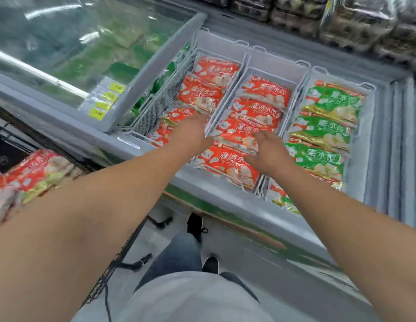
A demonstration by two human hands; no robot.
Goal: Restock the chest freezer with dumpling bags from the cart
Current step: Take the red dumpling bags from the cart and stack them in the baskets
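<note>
The chest freezer (197, 187) stands open with several wire baskets inside. Red dumpling bags (202, 94) fill the left basket, and more red bags (260, 108) fill the middle one. My left hand (193, 133) lies flat on the red bags at the near end of the left basket, beside the wire divider (225, 103). My right hand (267, 152) has its fingers curled over the top edge of the nearest red bag (225, 163) in the middle basket. More red dumpling bags (28, 175) are piled in the cart at the left edge.
Green dumpling bags (325, 126) fill the right basket. A shut glass lid (74, 54) covers the freezer's left part, with yellow price tags (102, 101) on its frame. The cart's black mesh (105, 275) is by my left leg. Shelves of packaged goods (341, 19) run behind.
</note>
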